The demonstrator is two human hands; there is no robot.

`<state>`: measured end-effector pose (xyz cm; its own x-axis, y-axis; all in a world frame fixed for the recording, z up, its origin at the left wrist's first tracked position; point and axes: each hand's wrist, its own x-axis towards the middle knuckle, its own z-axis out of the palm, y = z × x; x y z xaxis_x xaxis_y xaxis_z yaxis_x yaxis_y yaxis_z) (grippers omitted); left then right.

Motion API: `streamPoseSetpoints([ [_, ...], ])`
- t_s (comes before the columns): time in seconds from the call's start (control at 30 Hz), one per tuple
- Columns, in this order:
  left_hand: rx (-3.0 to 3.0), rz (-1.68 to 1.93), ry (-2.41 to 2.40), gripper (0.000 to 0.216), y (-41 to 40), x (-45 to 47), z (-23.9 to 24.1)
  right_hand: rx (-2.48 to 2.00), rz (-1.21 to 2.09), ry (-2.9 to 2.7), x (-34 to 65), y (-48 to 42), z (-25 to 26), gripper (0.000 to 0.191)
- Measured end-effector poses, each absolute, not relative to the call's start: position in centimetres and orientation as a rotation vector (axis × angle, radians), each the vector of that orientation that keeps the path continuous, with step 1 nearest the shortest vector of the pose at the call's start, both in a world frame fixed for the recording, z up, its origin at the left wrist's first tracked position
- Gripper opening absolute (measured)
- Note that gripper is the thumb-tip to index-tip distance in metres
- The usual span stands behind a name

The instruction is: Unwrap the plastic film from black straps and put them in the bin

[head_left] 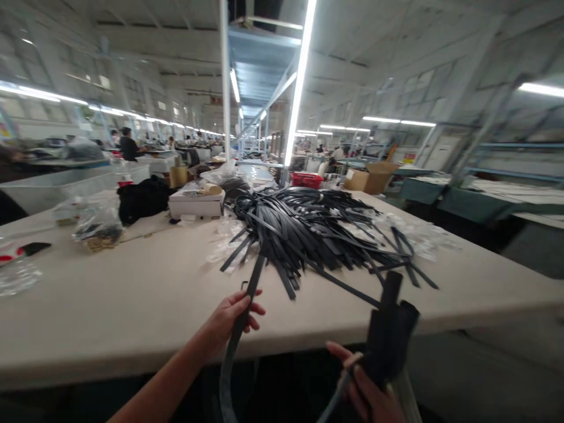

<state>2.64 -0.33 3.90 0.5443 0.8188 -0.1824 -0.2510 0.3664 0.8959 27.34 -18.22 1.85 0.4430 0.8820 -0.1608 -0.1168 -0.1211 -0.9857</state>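
Long flat black strap [244, 308] in left hand [229, 320] grip, dark folded bundle [390, 343] clutched in right hand [368, 390].

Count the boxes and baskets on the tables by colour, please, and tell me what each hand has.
White box: 1
Brown cardboard box: 1
Red basket: 1
Total: 3
Left hand: 1 black strap
Right hand: 1 dark bundle

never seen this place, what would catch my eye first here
A big tangled pile of black straps sprawls across the middle of the pale table. At the near edge, the left hand grips one strap, and the right hand holds a black bundle.
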Motion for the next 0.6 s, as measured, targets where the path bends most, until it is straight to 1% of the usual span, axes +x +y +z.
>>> streamPoseSetpoints([
  [0.07, 1.074, 0.552, 0.662, 0.042, -3.1, 3.3, 2.4, -1.277, 1.080, -0.639, 27.1, -16.5, 2.4, 0.059],
  [0.17, 1.184, 0.328, 0.607, 0.045, -5.7, 4.0, 0.7, -1.192, 1.078, -0.660, 26.8, -14.2, 3.1, 0.061],
  [0.3, 1.270, 0.158, 0.563, 0.047, -6.9, 4.6, 0.1, -1.202, 1.004, -0.698, 26.5, -13.2, 3.4, 0.056],
  [0.37, 1.339, 0.149, 0.571, 0.045, -7.0, 5.2, 0.6, -1.223, 0.964, -0.716, 26.3, -13.5, 3.4, 0.049],
  [0.47, 1.476, 0.285, 0.536, 0.046, -7.3, 6.7, 1.6, -1.272, 0.913, -0.738, 25.8, -14.3, 3.5, 0.042],
  [0.53, 1.522, 0.370, 0.482, 0.049, -8.0, 8.1, 2.1, -1.313, 0.896, -0.742, 25.5, -14.9, 3.7, 0.040],
  [0.6, 1.532, 0.378, 0.480, 0.044, -9.0, 9.5, 2.2, -1.355, 0.877, -0.740, 25.4, -15.5, 3.9, 0.040],
])
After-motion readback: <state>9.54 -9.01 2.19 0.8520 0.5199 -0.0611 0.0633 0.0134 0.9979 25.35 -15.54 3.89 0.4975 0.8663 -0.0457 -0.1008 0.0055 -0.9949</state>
